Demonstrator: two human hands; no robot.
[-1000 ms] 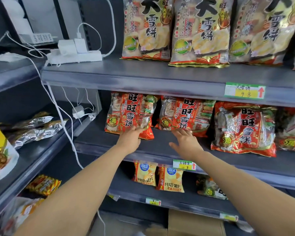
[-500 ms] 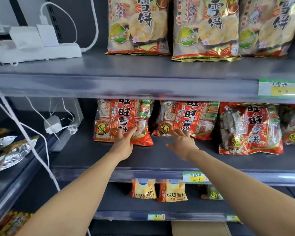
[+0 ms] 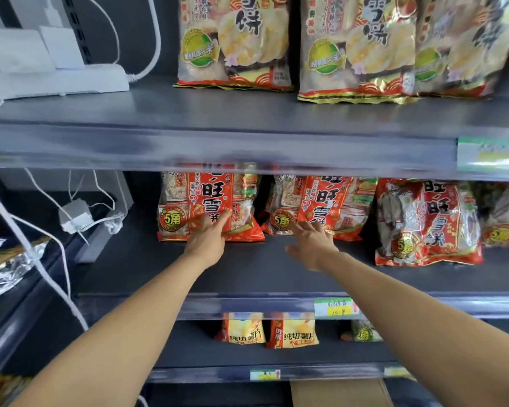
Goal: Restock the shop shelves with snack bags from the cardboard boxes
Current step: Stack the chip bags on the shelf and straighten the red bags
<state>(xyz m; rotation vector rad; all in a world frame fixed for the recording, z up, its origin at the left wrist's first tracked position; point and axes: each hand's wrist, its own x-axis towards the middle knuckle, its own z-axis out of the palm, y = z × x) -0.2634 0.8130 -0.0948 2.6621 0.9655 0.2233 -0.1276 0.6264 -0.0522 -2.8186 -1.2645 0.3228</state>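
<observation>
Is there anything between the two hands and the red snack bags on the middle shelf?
Nothing visible. The left hand touches the leftmost red bag, and the right hand touches the second red bag.

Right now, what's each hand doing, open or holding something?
Left hand: open, fingers flat on the left red bag.
Right hand: open, fingers spread at the next red bag's base.

Left hand (image 3: 206, 242) flat with straight fingers on leftmost red snack bag (image 3: 188, 201), middle shelf (image 3: 247, 277), right hand (image 3: 312, 245) spread, fingertips touching second red snack bag (image 3: 329, 201), third red snack bag (image 3: 426, 224) further right, cardboard box (image 3: 338, 393) at bottom edge.
</observation>
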